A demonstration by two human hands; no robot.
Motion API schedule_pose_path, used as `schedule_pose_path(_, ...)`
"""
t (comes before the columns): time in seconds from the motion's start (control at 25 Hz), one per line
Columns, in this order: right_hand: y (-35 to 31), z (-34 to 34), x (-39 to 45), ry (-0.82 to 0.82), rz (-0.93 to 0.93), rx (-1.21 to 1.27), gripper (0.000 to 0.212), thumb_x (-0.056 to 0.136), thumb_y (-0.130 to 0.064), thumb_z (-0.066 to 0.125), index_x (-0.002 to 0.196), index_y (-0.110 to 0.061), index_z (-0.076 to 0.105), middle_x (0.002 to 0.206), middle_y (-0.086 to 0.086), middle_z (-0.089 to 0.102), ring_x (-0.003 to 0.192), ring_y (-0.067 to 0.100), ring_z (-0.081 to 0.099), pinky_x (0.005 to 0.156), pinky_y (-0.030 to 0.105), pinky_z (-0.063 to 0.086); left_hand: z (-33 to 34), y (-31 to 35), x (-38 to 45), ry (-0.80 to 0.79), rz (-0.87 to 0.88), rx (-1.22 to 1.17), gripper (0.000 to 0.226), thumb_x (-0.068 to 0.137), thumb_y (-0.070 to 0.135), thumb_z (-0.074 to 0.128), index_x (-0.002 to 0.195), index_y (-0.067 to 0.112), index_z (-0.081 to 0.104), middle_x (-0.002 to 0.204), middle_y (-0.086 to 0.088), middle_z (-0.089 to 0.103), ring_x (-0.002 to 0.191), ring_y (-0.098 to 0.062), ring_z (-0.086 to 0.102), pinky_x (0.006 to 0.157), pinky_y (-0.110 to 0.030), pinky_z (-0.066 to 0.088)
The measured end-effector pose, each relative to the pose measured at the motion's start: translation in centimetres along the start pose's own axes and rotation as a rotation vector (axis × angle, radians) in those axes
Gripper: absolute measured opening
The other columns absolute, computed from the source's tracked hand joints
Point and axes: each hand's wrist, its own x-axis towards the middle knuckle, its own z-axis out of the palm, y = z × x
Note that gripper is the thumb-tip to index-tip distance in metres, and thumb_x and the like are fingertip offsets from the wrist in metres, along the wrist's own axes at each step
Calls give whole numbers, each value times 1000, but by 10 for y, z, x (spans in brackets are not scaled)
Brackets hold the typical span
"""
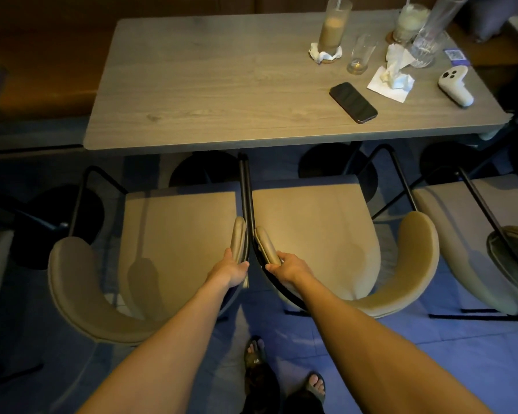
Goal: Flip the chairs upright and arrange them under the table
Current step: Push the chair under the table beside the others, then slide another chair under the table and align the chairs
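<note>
In front of the wooden table (222,85), two beige upholstered armchairs stand upright side by side, their inner armrests almost touching and their seats facing the table edge. The left hand (231,268) wraps around the back end of the inner armrest of the left armchair (174,234), fingers curled about the padded arm and the dark metal frame beneath it; the right hand (287,267) grips the matching inner armrest of the right armchair (320,231) in the same way, fingers closed over its end. A third armchair (473,234) of the same kind stands at the far right, also upright, only partly in view.

As far as this view shows, the flipping looks done — every chair in sight rests on its legs with the seat up. What seems left is the tucking in: the front edges of both held seats sit just at or barely under the table edge, with most of each seat out in the open, so both likely need pushing forward. The third chair appears about as far out, and whether more chairs wait outside the view cannot be told.

On the tabletop, well clear of the near edge, sit a tall iced coffee glass (334,28), a black smartphone (353,103), a crumpled napkin (392,80) and a white handheld controller (456,85) — things a bump against the table could disturb
</note>
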Motion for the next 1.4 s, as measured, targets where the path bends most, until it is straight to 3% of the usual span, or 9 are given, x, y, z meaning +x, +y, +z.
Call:
schedule_pose_path(0.16, 8, -13, -25, 35, -29, 116, 50, 94, -39, 49, 139, -17, 51, 137, 10, 56, 123, 29, 54, 100, 32, 41, 6, 18, -34, 149, -19, -87, 58, 98, 38, 42, 150, 13, 32, 149, -13, 42, 133, -35, 44, 109, -42, 38)
schedule_pose_path(0.28, 31, -33, -55, 66, -108, 280, 32, 91, -38, 53, 115, -22, 65, 114, 7, 67, 103, 24, 62, 92, 31, 50, 21, 37, -72, 237, 97, -174, 28, 98, 30, 41, 111, 15, 60, 121, -11, 63, 112, -33, 58, 99, -39, 47)
schedule_pose_path(0.44, 99, -85, -110, 82, -143, 495, 15, 96, -31, 51, 94, -19, 60, 94, 2, 63, 90, 22, 63, 63, 28, 51, 75, 77, -134, 94, 241, -318, 24, 100, 25, 38, 83, 21, 55, 106, -11, 66, 92, -25, 64, 74, -33, 47)
schedule_pose_path(0.52, 138, -111, -133, 116, -134, 570, 18, 97, -30, 48, 94, -18, 60, 92, 1, 63, 89, 22, 65, 67, 33, 52, 105, 96, -158, 55, 251, -339, 21, 102, 26, 38, 90, 20, 54, 96, -3, 63, 80, -17, 59, 61, -27, 39)
schedule_pose_path(0.72, 289, -189, -202, 286, -96, 731, 19, 100, -26, 44, 93, -15, 59, 84, 2, 61, 58, 10, 52, 44, 17, 35, 228, 156, -229, -95, 330, -271, 21, 100, 26, 41, 113, 17, 54, 102, 0, 64, 86, -15, 59, 69, -27, 43)
schedule_pose_path(0.84, 364, -226, -226, 352, -25, 797, 24, 102, -29, 42, 111, -14, 59, 94, 2, 64, 60, 10, 53, 47, 18, 31, 287, 188, -260, -186, 312, -302, 15, 100, 24, 46, 109, 16, 56, 92, -1, 64, 74, -14, 59, 64, -24, 42)
schedule_pose_path(0.92, 408, -245, -240, 385, 34, 869, 27, 102, -29, 42, 118, -12, 57, 97, 3, 63, 62, 9, 56, 49, 20, 36, 322, 204, -274, -216, 289, -253, 17, 100, 26, 45, 109, 17, 58, 98, -1, 66, 87, -17, 64, 69, -26, 47)
schedule_pose_path(1.08, 464, -282, -252, 429, 90, 1034, 18, 100, -27, 44, 105, -14, 57, 86, 0, 61, 65, 12, 54, 61, 24, 38, 376, 242, -283, -252, 297, -211, 19, 100, 28, 44, 107, 20, 60, 97, 2, 67, 86, -15, 65, 80, -30, 49)
schedule_pose_path(1.4, 530, -386, -232, 460, 145, 1086, 26, 100, -30, 47, 120, -15, 52, 111, 5, 66, 89, 19, 62, 76, 33, 46, 455, 339, -266, -332, 234, -300, 27, 101, 27, 45, 119, 16, 60, 100, 2, 70, 88, -15, 66, 75, -30, 50)
